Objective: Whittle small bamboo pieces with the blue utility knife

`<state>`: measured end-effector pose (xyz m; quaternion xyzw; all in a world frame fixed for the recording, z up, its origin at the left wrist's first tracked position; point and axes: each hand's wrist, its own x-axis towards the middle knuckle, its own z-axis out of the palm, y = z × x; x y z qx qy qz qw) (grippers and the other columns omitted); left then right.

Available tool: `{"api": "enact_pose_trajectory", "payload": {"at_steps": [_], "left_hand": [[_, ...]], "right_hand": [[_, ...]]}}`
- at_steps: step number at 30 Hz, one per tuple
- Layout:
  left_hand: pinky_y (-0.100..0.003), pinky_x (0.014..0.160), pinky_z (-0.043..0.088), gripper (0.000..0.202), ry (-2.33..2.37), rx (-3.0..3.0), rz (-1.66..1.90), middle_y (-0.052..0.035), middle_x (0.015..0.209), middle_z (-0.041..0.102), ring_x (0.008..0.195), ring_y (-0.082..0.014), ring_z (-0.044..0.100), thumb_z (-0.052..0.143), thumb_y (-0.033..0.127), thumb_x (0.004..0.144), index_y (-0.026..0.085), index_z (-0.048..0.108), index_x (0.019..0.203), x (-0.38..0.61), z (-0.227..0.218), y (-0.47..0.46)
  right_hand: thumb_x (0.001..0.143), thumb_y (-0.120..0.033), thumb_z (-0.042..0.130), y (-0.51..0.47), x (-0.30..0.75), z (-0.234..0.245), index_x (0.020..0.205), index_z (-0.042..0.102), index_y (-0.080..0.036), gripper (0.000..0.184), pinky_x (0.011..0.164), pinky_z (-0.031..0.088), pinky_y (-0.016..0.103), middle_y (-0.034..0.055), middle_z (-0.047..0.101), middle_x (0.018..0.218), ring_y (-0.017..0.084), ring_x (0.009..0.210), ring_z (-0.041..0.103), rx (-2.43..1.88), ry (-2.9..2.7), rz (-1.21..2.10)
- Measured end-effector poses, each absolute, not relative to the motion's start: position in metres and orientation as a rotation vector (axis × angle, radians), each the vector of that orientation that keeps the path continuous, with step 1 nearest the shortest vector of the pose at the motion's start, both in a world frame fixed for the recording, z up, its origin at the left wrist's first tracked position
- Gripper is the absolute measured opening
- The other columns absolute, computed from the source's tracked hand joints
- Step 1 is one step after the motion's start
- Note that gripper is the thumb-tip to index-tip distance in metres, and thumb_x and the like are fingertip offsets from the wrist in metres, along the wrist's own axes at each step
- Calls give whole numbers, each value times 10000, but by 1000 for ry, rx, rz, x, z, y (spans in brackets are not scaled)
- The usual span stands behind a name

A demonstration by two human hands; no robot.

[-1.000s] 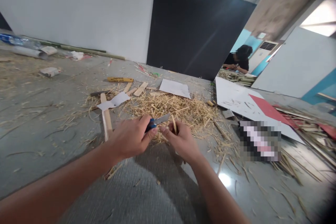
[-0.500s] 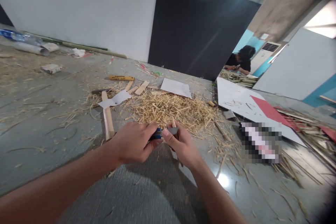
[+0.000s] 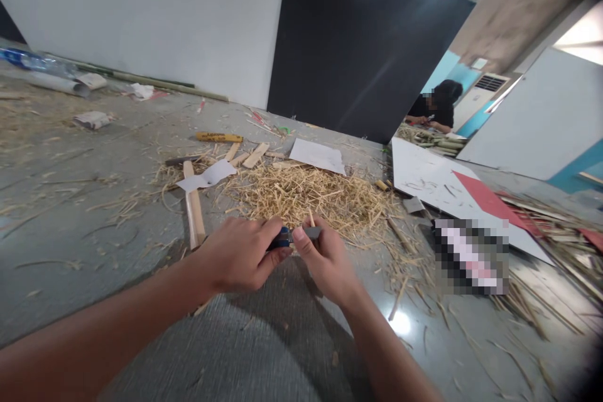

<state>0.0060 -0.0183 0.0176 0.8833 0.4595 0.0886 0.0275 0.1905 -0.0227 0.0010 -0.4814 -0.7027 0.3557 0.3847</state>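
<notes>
My left hand [image 3: 245,254] is closed around the blue and dark handle of a knife [image 3: 281,237]. The knife's flat grey blade [image 3: 311,233] points right, and the thumb of my right hand [image 3: 332,264] presses on it. Between the fingers of that hand a thin pale bamboo stick [image 3: 311,220] is pinched, its tip poking up past the blade. The rest of the stick is hidden by the hand. Just beyond both hands a heap of straw-coloured shavings [image 3: 311,191] lies on the grey floor [image 3: 264,339].
Left of the shavings are a wooden piece [image 3: 193,213], a paper sheet [image 3: 207,177] and a yellow tube [image 3: 219,137]. Another white sheet [image 3: 317,156] lies behind them. On the right are a white board [image 3: 424,169] and a blurred-out object [image 3: 471,257]. A person [image 3: 438,107] works farther back.
Both hands keep almost the same pose around the knife and the stick. A pale strip seen below my right hand earlier no longer shows. The view has shifted slightly.
</notes>
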Motion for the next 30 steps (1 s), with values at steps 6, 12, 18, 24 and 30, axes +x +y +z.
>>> {"api": "enact_pose_trajectory", "payload": {"at_steps": [6, 12, 18, 24, 30], "left_hand": [[-357, 557, 398, 326, 1383, 2715, 286, -70, 839, 679, 715, -291, 654, 318, 472, 941, 204, 504, 953, 4, 18, -19], [-359, 577, 412, 352, 1420, 2701, 255, -70, 794, 675, 709, -293, 652, 326, 499, 935, 207, 522, 945, 2, 19, -18], [-376, 607, 449, 387, 1498, 2669, 264, -99, 797, 678, 713, -295, 655, 331, 505, 926, 193, 557, 964, 4, 19, -19], [-423, 624, 482, 384, 1576, 2669, 236, -110, 812, 689, 756, -339, 675, 305, 496, 933, 195, 540, 981, 6, 17, -21], [-406, 624, 492, 363, 1681, 2603, 251, -111, 807, 702, 740, -322, 685, 312, 467, 930, 192, 526, 1029, 11, 20, -25]], "right_hand": [[913, -557, 463, -27, 190, 4, 805, 406, -222, 358, 494, 262, 252, -73, 398, 560, 103, 503, 374, -1204, -1802, 918], [945, -527, 399, -26, 191, 5, 812, 461, -204, 354, 561, 309, 263, -29, 489, 626, 128, 574, 456, -1223, -1881, 799], [946, -487, 390, -25, 188, 1, 826, 474, -210, 314, 575, 306, 275, 2, 545, 638, 167, 602, 515, -1386, -1897, 612], [948, -451, 394, -26, 183, 3, 779, 445, -219, 291, 548, 267, 270, 5, 558, 632, 167, 583, 520, -1497, -1909, 509], [943, -467, 389, -24, 179, 2, 747, 447, -227, 315, 515, 233, 267, 14, 558, 605, 176, 550, 501, -1641, -1888, 401]]}}
